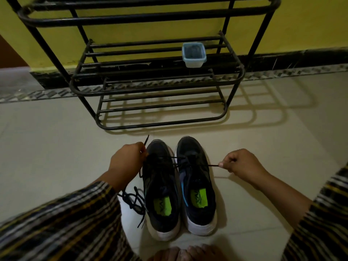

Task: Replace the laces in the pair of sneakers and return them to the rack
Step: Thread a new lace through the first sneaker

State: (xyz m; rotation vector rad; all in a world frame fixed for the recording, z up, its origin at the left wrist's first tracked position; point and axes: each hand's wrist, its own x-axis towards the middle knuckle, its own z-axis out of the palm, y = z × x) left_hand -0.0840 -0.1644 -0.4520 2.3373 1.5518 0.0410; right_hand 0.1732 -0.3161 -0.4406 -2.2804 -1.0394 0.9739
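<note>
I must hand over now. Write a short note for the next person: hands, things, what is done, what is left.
Left hand pinches a lace end beside the left sneaker.
Right hand pinches the lace end coming from the right sneaker.
Both sneakers stand side by side on the floor before the rack; a loose lace lies left of them.
Done: not clear.
Left: finish lacing, put the pair on the rack.

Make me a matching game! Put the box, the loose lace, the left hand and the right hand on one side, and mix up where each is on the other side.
Things:
1. plastic box
2. loose lace
3. left hand
4. right hand

Places:
A. pinching a lace end right of the sneakers
B. on the rack shelf
C. on the floor left of the sneakers
D. gripping a lace at the left sneaker

Pairs: 1-B, 2-C, 3-D, 4-A
</note>
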